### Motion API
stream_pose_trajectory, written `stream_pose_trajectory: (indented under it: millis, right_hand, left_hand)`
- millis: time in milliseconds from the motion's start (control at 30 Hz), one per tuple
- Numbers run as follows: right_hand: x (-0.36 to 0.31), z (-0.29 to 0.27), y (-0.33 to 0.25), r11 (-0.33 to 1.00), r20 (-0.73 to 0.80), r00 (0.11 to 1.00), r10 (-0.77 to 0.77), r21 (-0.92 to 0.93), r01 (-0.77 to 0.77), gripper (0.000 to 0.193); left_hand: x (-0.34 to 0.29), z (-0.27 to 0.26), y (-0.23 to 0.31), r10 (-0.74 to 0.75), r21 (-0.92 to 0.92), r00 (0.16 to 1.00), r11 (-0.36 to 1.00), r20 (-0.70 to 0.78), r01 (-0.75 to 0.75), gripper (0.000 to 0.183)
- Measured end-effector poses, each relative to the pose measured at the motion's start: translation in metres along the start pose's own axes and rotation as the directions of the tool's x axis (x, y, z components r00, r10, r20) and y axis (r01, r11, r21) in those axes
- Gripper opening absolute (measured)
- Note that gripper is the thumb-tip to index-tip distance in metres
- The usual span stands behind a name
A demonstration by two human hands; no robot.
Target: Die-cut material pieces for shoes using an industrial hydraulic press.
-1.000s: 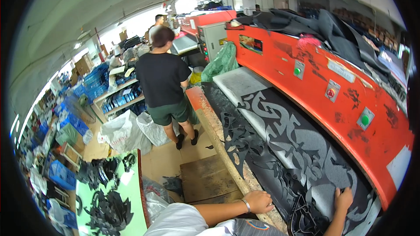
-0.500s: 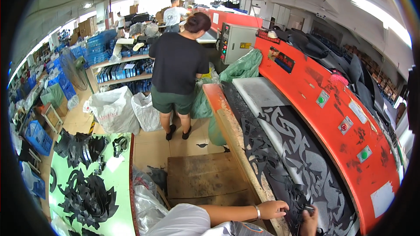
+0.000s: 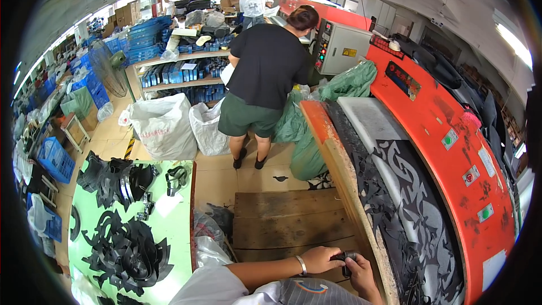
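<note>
Small black rounded piece (image 3: 346, 257), lower centre-right, is grasped by the curled bare left hand (image 3: 320, 260) and bare right hand (image 3: 362, 273).

A head-worn fisheye camera looks down and ahead across a workshop floor (image 3: 217, 183), the picture darkening at its curved rim. The wearer's left hand (image 3: 319, 260) and right hand (image 3: 362, 274) sit nearest, low in view, between a green table (image 3: 180, 225) at left and a bending red machine (image 3: 488, 195) at right.
</note>
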State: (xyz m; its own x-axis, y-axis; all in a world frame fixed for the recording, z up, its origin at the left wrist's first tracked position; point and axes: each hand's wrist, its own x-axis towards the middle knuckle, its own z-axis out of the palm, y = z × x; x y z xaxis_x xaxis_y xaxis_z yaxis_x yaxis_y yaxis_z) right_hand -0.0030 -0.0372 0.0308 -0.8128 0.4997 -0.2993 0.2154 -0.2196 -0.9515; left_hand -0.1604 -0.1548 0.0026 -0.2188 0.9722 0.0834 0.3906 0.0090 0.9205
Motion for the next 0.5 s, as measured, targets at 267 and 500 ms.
stream_pose_trajectory:
  millis: [267, 500]
  right_hand:
    - [0.049, 0.063, 0.01, 0.89, 0.115, 0.989, -0.092, -0.436, 0.134, 0.021]
    - [0.115, 0.009, -0.039, 0.421, -0.052, 0.729, -0.683, -0.844, 0.333, 0.018]
  left_hand:
    - [-0.068, -0.054, -0.019, 0.04, 0.192, 0.962, 0.981, -0.269, 0.013, 0.035]
    - [-0.253, -0.089, -0.185, -0.495, -0.078, 0.38, 0.682, -0.781, 0.728, 0.019]
